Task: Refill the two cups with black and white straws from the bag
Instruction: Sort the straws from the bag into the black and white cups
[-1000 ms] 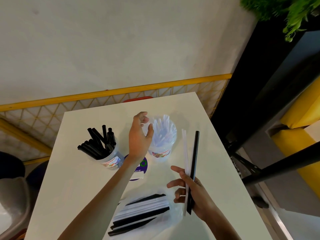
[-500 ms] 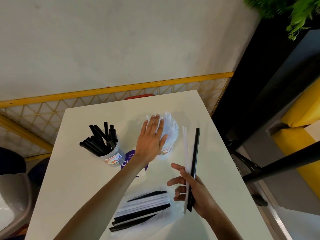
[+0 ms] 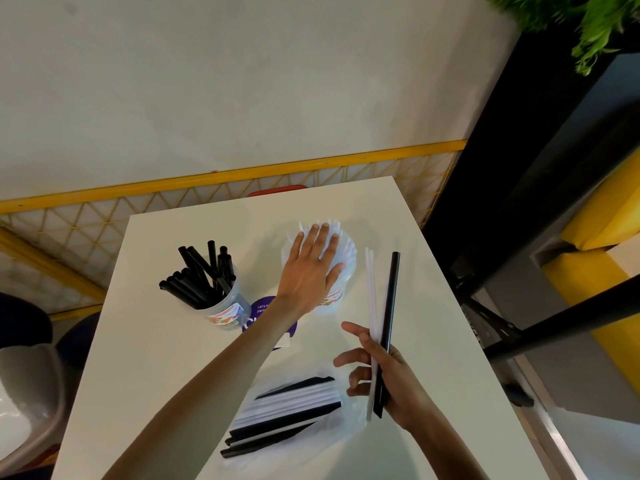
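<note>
At ten o'clock on the table point(image 3: 156, 358) stood the black-straw cup point(image 3: 227, 306), well filled. At twelve the left hand point(image 3: 308, 271) lay flat, fingers straight, pressing down the tops in the white-straw cup point(image 3: 334, 301). The bag point(image 3: 346, 424) lay at six o'clock, with straws inside. At four the right hand point(image 3: 391, 379) pinched some white straws point(image 3: 371, 299) and one black straw point(image 3: 392, 306). Refilling seemed midway; next, the held straws would need sorting by colour into their cups.
</note>
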Demonstrator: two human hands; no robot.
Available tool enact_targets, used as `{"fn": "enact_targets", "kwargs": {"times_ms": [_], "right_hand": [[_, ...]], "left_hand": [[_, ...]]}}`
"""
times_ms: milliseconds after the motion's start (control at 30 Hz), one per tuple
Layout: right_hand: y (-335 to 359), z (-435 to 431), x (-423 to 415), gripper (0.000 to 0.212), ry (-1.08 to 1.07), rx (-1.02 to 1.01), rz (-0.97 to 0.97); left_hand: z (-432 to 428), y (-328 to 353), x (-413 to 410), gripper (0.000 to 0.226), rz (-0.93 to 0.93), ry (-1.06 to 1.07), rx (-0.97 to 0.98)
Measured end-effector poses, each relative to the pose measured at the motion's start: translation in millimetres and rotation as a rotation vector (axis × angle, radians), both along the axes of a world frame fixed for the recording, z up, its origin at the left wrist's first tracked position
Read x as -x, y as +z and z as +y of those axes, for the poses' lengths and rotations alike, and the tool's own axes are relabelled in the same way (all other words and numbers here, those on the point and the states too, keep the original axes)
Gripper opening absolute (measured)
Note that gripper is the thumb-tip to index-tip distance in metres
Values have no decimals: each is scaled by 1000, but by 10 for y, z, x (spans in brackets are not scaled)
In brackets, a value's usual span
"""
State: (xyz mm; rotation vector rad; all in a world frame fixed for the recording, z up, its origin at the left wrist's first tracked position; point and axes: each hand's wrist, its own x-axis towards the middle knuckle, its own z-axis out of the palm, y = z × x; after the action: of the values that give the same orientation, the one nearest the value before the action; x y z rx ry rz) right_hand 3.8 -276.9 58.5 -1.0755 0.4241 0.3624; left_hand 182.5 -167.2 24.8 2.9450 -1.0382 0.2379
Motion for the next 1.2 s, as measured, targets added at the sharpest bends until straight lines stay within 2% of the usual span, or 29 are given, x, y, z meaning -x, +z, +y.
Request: {"fn": "enact_targets", "kwargs": {"times_ms": [100, 167, 267, 367, 433, 500, 567, 667, 733, 900, 1067, 1200], "right_hand": [[2, -15, 13, 30, -8, 5, 2], [-1, -19, 14, 31, -14, -9, 3], [0, -2, -1, 30, -3, -15, 1], [17, 33, -22, 30, 25, -27, -20], [30, 70, -32, 31, 52, -39, -26], [35, 97, -33, 31, 73, -55, -22], [36, 113, -22, 34, 102, -90, -9], [55, 96, 4, 37, 181, -178, 10], [74, 77, 12, 38, 232, -220, 24], [83, 73, 3, 40, 253, -329, 27], [47, 74, -4, 43, 235, -345, 1], [46, 62, -10, 42, 232, -217, -8]], "left_hand": [[-8, 60, -59, 69, 93, 24, 32], [-16, 122, -9, 70, 90, 29, 122], [-64, 282, 198, 57, 106, 18, 468], [-128, 416, 434, 39, 398, 123, 873], [-148, 508, 528, 35, 711, 212, 1015], [-148, 546, 580, 19, 966, 231, 1019], [-109, 591, 603, 7, 1096, 231, 1012], [-20, 699, 586, 19, 1308, 188, 961], [39, 761, 579, 19, 1415, 143, 936], [72, 784, 561, 13, 1374, 205, 945], [118, 819, 500, 10, 1347, 276, 956], [211, 1052, 271, 11, 1259, 329, 1078]]}}
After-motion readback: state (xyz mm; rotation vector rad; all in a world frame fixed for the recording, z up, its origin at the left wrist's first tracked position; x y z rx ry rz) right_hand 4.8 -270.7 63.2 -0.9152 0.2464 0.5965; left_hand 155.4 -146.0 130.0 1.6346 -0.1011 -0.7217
